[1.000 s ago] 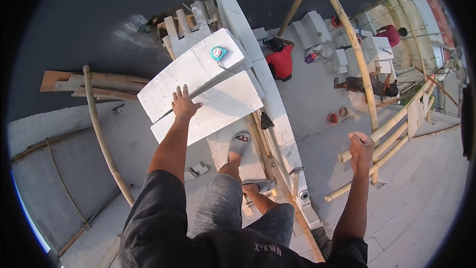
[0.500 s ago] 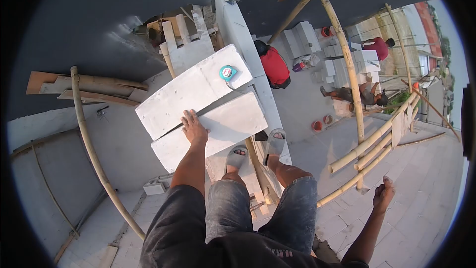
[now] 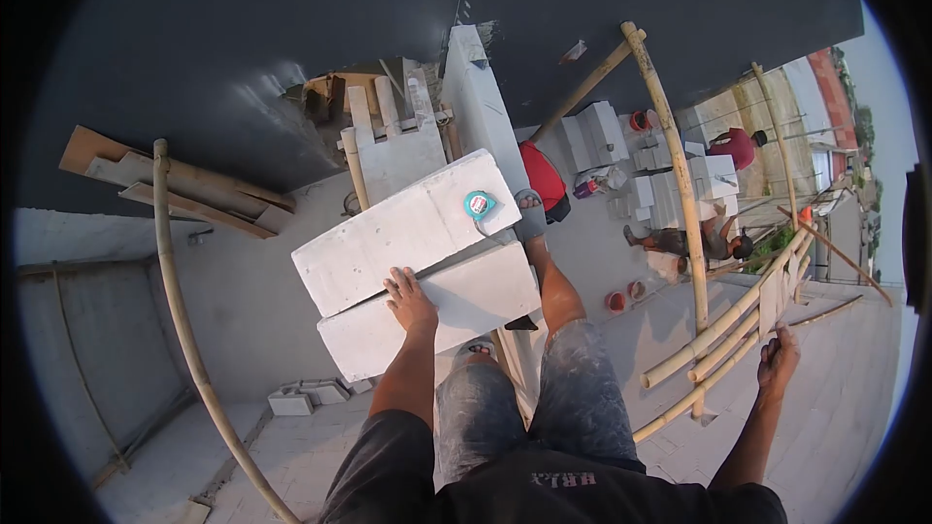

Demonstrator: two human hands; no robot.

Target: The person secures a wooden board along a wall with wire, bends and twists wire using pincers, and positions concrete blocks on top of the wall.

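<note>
Two long white blocks lie side by side below me, the upper block [image 3: 388,233] and the lower block [image 3: 466,301], with a narrow gap between them. My left hand [image 3: 412,301] rests across the gap near the blocks' left half, fingers apart and holding nothing. A teal tape measure [image 3: 479,205] sits on the upper block near its right end. My right hand [image 3: 779,359] is raised out to the right, away from the blocks, with its fingers curled; whether it holds anything is too small to tell.
A narrow white block wall [image 3: 481,102] runs beside the blocks. Bamboo poles [image 3: 670,155] stand on both sides, with a bamboo railing [image 3: 714,335] at right. One co-worker in red [image 3: 544,180] is partly hidden behind the wall; other people are farther right. Red buckets [image 3: 615,302] stand on the floor.
My right foot has stepped up onto the wall top beside the blocks. My right hand has moved outward to the right. My left hand stays on the blocks while the view has shifted.
</note>
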